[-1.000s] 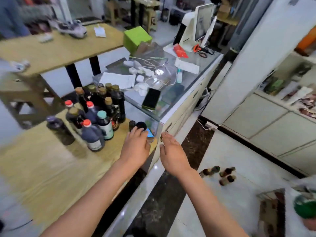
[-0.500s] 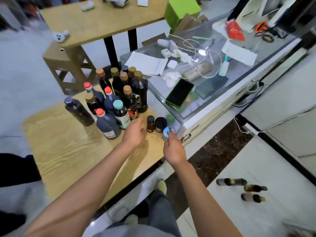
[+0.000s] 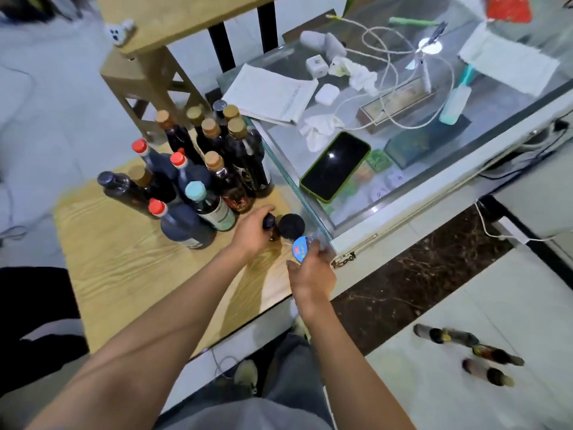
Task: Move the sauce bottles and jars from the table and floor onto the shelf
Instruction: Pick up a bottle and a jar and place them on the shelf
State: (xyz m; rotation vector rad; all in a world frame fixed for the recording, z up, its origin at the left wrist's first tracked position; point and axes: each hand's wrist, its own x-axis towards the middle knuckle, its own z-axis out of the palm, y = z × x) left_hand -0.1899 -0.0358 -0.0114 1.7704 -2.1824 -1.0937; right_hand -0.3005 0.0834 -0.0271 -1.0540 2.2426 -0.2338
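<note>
Several dark sauce bottles [image 3: 198, 169] with red, tan and teal caps stand clustered on the low wooden table [image 3: 117, 268]. At the table's right corner stand a small dark bottle [image 3: 269, 222], a black-lidded jar [image 3: 291, 226] and a jar with a blue lid [image 3: 301, 249]. My left hand [image 3: 252, 232] curls around the small dark bottle. My right hand [image 3: 311, 274] grips the blue-lidded jar from the near side. Three bottles [image 3: 465, 352] lie on the white floor at the lower right.
A glass counter [image 3: 387, 193] borders the table on the right, holding a phone [image 3: 335, 166], papers [image 3: 269, 94], cables and small boxes. A wooden stool [image 3: 152, 85] and a second table [image 3: 173, 17] stand behind the bottles. My legs and shoes show below.
The view has dropped closer to the table. My left hand moved right and closed around the small dark bottle. My right hand stayed on the blue-lidded jar.
</note>
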